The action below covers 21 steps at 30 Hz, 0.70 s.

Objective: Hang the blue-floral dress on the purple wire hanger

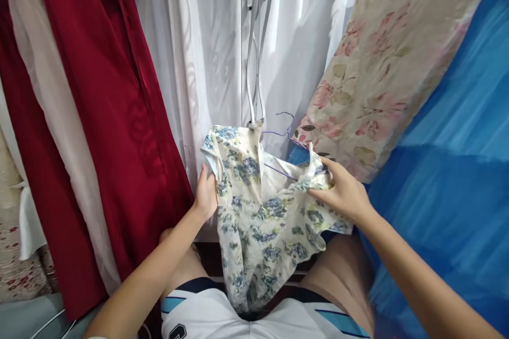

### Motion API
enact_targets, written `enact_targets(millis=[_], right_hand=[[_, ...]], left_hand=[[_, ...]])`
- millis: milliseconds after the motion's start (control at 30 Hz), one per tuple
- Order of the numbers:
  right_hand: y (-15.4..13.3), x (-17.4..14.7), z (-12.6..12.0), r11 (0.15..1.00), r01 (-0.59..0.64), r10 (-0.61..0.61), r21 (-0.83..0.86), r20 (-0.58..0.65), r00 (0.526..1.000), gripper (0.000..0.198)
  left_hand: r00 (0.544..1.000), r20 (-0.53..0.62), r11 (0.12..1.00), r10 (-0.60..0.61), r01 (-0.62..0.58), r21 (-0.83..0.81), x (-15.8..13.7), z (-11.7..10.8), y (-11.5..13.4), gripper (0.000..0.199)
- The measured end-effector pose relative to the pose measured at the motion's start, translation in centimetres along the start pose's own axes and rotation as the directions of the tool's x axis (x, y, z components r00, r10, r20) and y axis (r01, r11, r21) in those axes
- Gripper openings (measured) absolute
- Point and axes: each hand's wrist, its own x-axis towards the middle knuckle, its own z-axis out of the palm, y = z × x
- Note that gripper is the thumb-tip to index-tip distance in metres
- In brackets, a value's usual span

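A cream sleeveless-looking top with blue and green flowers (274, 228) hangs in front of me above my lap. My left hand (205, 193) grips its left edge by the armhole, thumb in front and the other fingers mostly hidden. At the opposite shoulder, my right hand (344, 188) is closed on the fabric between thumb and fingers. A thin purple wire hanger (289, 131) sits partly inside the neck opening, its hook sticking up and its lower bar showing across the gap. The rest of the hanger is covered by cloth.
Dark red garments (103, 116) and a sheer pale one hang at left. White curtain-like cloth (222, 37) fills the back, with thin white strips (256, 63) before it. Pink-flowered fabric (369, 69) and bright blue cloth (441, 180) hang at right. My legs are below.
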Motion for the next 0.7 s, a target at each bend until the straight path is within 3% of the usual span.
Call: enact_targets(millis=[167,300,367,433,500,533,567,633,700], right_hand=[[-1.7,3.4,-1.2,0.989,0.146,-0.146,0.009,0.114,0.983,0.085],[-1.9,2.5,-1.7,0.961,0.261,-0.272,0.088,0.154,0.950,0.090],[-2.1,0.4,-1.4,0.953,0.273,-0.285,0.132,0.079,0.955,0.086],[-3.2,-2.8,-0.2,0.960,0.180,-0.160,0.216,-0.108,0.981,0.069],[-5.4,-6.5,2.1,0.907,-0.004,0.121,0.421,-0.251,0.960,0.045],[-6.8,-8.3,3.7,0.820,-0.099,0.264,0.563,-0.220,0.939,0.032],[-8.2,-9.9,5.4,0.696,-0.199,0.353,0.690,-0.087,0.932,0.024],[-11.0,-12.2,8.9,0.422,-0.422,0.292,0.802,0.321,0.901,0.018],[-13.3,-13.0,11.8,0.318,-0.558,0.171,0.766,0.533,0.829,0.022]], left_hand=[[0.973,-0.228,0.965,0.030,0.032,0.262,-3.4,-1.2,-4.9,0.037],[0.913,-0.398,0.953,-0.086,0.192,0.235,-7.5,-2.0,-9.2,0.026],[0.897,-0.421,0.950,-0.137,0.239,0.199,-9.5,-2.2,-11.2,0.023],[0.881,-0.436,0.952,-0.185,0.271,0.144,-11.4,-2.2,-12.8,0.023],[0.854,-0.466,0.948,-0.232,0.305,0.087,-13.0,-2.0,-13.8,0.024],[0.841,-0.481,0.946,-0.246,0.316,0.069,-13.6,-1.9,-14.0,0.024],[0.833,-0.492,0.944,-0.253,0.324,0.062,-14.1,-1.8,-14.1,0.023],[0.826,-0.503,0.937,-0.255,0.339,0.081,-14.7,-1.8,-13.7,0.022],[0.827,-0.501,0.931,-0.255,0.350,0.103,-14.9,-2.1,-12.9,0.022]])
